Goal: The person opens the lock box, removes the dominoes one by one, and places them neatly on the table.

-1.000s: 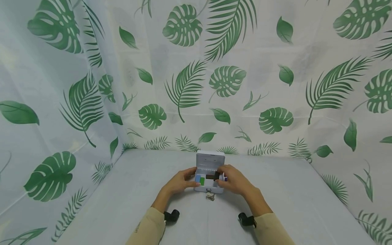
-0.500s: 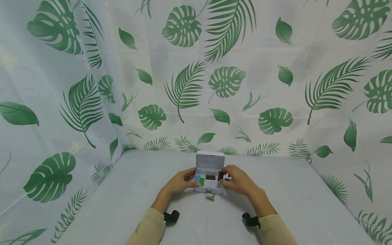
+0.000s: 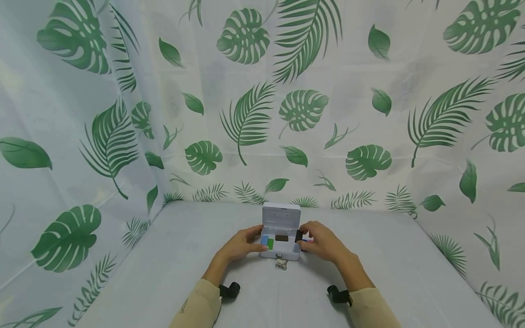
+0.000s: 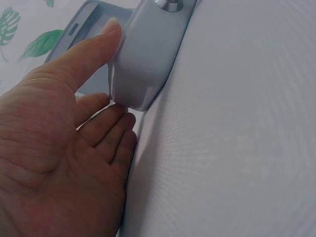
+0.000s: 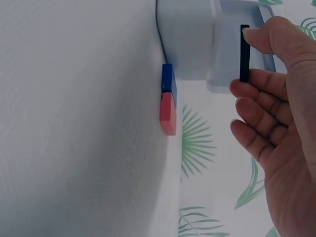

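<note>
A small white cash box [image 3: 280, 256] stands with its lid raised. My left hand [image 3: 242, 242] rests at its left side. The left thumb [image 4: 98, 44] touches the rim, while the other fingers lie loosely extended by the wall. My right hand [image 3: 321, 241] pinches a thin black rectangular block [image 5: 245, 54] between thumb and index finger, upright over the box's right edge. Inside the box lie a light blue block [image 3: 264, 239], a green block [image 3: 270, 243] and a dark brown block [image 3: 281, 238].
Beside the box's right wall, a blue block [image 5: 168, 77] and a pink block [image 5: 168, 113] sit on the white table [image 3: 262, 300]. Keys [image 3: 281, 263] hang from the front lock. The raised lid [image 3: 281, 216] stands at the back, before a leaf-print curtain [image 3: 262, 114].
My right hand has moved right with the black block, from over the box's inside to its right edge. The brown block inside now shows fully. My left hand stays in place.
</note>
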A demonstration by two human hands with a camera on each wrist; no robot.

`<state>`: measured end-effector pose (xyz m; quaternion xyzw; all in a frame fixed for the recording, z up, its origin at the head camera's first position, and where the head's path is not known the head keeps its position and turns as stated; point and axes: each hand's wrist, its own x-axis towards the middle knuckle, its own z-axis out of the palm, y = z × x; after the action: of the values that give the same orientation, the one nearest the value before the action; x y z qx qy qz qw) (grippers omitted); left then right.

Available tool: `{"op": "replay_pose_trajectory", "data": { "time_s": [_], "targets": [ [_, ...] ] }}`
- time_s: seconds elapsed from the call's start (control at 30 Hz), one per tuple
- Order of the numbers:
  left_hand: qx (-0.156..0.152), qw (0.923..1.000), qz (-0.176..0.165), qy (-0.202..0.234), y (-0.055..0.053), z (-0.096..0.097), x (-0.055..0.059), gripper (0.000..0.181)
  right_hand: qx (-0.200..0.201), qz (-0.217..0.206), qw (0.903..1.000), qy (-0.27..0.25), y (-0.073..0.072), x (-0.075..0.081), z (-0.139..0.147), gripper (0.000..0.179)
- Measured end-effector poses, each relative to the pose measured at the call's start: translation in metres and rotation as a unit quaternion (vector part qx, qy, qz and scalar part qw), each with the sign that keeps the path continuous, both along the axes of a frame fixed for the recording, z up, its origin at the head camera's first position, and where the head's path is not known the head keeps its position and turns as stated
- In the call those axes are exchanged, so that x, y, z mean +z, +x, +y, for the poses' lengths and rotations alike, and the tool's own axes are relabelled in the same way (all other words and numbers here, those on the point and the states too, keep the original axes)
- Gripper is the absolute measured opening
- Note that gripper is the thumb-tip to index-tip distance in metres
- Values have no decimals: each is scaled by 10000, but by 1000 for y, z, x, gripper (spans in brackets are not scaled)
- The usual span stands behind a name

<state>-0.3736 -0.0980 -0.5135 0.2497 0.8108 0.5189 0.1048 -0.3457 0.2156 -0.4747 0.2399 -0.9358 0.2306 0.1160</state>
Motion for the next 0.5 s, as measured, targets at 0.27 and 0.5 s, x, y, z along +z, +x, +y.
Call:
{"op": "replay_pose_trajectory", "data": {
  "time_s": [0.27,0.5],
  "targets": [
    [1,10000,28,-8,-1,-1,-2,82,46,21,10000,-48,1,0,8,30],
    [8,10000,17,-30,-2,0,-2,83,-42,-98,9999,-68,0,2,13,32]
  ]
}}
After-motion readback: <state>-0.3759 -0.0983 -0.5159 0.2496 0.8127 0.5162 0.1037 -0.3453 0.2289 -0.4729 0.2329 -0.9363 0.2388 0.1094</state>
